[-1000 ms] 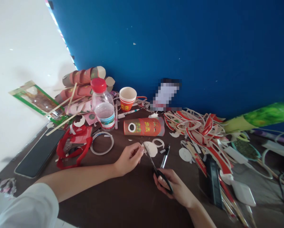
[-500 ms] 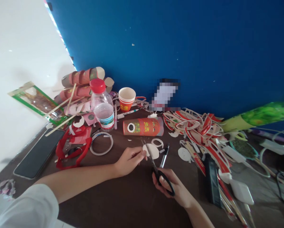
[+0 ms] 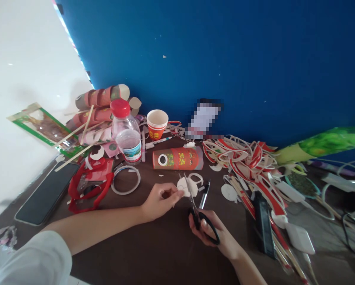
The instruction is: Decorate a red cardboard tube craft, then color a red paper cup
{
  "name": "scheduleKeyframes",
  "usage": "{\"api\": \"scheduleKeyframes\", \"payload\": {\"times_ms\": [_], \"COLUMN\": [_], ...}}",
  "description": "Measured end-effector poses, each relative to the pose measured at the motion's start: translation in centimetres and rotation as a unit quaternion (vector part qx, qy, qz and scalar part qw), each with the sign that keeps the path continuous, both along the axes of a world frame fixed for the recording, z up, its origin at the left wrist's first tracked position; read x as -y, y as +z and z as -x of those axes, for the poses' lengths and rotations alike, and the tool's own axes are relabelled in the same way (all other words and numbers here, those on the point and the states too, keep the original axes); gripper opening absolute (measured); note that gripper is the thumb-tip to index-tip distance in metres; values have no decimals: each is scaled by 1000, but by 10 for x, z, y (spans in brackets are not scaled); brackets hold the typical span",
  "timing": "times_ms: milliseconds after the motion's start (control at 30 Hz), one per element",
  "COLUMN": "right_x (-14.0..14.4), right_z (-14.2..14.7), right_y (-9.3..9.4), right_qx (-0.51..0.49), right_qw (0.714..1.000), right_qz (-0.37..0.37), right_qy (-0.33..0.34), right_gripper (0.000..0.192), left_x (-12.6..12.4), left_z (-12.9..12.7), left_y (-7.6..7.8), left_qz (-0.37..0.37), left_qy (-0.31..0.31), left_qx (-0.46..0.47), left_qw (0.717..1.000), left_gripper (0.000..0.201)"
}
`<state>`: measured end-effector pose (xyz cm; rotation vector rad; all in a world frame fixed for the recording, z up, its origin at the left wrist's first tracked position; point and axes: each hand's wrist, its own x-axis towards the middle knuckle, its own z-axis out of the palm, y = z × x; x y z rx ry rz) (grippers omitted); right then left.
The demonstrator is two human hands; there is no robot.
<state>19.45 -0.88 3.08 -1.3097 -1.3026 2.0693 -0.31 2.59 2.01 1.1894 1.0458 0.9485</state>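
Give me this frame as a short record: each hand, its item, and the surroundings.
Left hand: pinching the edge of a white paper disc
Right hand: holding black-handled scissors, blades parted over the disc
Beyond disc: red paper tube, lying sideways
Farther back: red-capped bottle; stacked paper cups
Far left: smartphone

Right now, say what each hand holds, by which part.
Right hand: black-handled metal scissors, by the handles. Left hand: white paper disc, by its left edge.
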Motion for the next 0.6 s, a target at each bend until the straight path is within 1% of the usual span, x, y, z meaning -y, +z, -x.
{"api": "scheduleKeyframes", "payload": {"times_ms": [167,267,467,600], "right_x": [-1,-1,0,1], "right_z": [1,0,-1,0], "right_y": [2,1,-2,-3], "right_qx": [-15,-15,-34,-35], "right_qw": [1000,1000,999,999], "right_qz": [-20,-21,-27,-27], "right_qy": [12,12,8,1], "right_gripper": [64,64,63,64], "left_x": [-1,-1,-1,-2], "left_z": [2,3,4,5], "left_y": [2,3,1,1], "left_qz": [-2,-4,-9,-19], "left_qy": [-25,-27,-96,-106], "left_qx": [17,23,8,13], "left_qw": [1000,999,995,994], "left_gripper": [52,55,55,55]}}
